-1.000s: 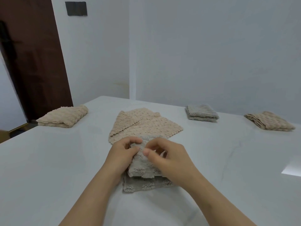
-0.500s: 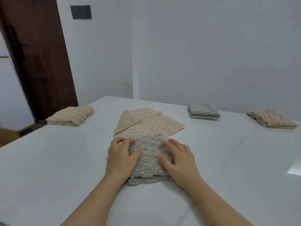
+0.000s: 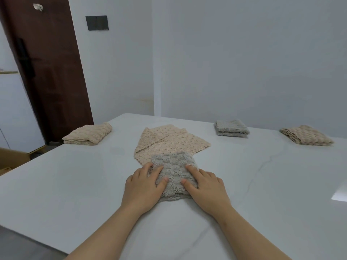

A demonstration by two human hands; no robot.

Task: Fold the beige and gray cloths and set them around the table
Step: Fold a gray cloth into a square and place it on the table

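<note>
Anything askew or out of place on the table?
Only the middle beige cloth: it lies loose and skewed, with one corner flipped over. The folded gray cloth under the left hand and right hand overlaps its near edge. Nothing else stands out, and no spill or damage is visible.

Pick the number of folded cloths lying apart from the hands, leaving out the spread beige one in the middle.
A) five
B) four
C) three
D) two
C: three lie folded toward the edges of the table: the left beige cloth, the far gray cloth and the right beige cloth.
</note>
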